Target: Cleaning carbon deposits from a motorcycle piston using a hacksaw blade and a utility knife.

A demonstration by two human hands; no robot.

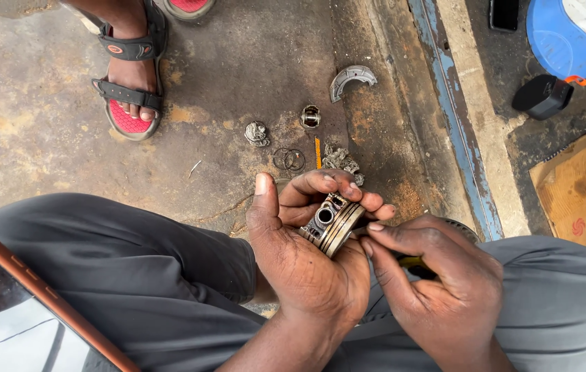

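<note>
Left hand [307, 241] is gripping a piston [333, 222], fingers [320, 184] clamped round it, right hand [437, 275] fingers [382, 231] pinching together at its ring grooves, rings looking partly seated, while loose rings [289, 159] and small parts [257, 133] are lying on the floor [45, 138] beyond the fingers.

Setting: a roadside repair workshop. I sit low over an oil-stained concrete floor [252, 55]; engine parts lie loose on it — a curved metal shell [351, 79], wire rings [289, 159], small castings [257, 133].
</note>
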